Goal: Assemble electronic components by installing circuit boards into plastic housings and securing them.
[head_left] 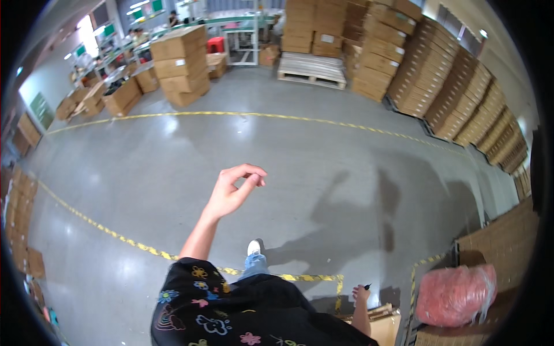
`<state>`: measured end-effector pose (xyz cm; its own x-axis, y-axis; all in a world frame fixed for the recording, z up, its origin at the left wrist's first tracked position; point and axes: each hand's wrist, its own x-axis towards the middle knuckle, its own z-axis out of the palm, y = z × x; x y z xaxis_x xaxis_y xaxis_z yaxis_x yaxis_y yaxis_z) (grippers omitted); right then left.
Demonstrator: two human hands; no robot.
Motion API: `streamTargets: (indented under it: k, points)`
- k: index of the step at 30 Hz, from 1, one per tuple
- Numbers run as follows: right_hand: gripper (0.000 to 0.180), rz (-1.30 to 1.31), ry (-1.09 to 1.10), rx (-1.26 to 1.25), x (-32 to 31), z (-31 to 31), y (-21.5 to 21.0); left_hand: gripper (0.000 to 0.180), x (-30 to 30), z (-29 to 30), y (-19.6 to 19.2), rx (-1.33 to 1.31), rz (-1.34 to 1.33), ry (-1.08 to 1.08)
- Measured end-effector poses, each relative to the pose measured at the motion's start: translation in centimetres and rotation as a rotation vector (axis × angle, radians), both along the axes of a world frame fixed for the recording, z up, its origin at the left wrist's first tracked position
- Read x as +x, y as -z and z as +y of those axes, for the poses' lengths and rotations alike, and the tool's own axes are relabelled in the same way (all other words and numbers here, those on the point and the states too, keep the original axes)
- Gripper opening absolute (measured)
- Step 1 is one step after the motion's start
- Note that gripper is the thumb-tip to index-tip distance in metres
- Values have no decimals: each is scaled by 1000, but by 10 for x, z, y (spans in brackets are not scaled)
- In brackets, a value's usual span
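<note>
My left hand (234, 189) is raised in front of me over the grey floor (277, 150). Its fingers curl toward the thumb, and nothing shows between them. Low on the right, my right hand (360, 293) is closed around a small black object (367, 286), of which only a dark pointed tip shows, too small to name exactly. Just below that hand is a cardboard box (386, 328), partly hidden by my forearm. Under my body, a leg in blue jeans (255, 264) ends in a white shoe (254, 247) beside the yellow floor tape (300, 278).
Tall carton stacks (424, 66) line the right side. A wooden pallet (311, 68) and a carton stack (180, 66) stand farther off, before workbenches (231, 26) with people. A pink plastic-wrapped bundle (456, 295) lies on cardboard at my right; more cartons (20, 207) stand left.
</note>
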<state>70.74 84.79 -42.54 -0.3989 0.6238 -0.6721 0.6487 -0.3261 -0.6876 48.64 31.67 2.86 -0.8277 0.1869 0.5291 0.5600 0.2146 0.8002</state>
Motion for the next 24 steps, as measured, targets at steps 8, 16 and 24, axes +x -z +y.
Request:
streamTargets:
  k: [8,16,24]
  points:
    - [16,-133,-469,-96,-146,-178,-33,17,-44,-108,76,47,-291,-46]
    - [21,-315,-830,-109,-363,-458,-46,23,-97,-123,177,211,-886,618]
    - [16,-397,-1004,232,-556,-415,-21,27,-260,-260,262,-168,-922,121]
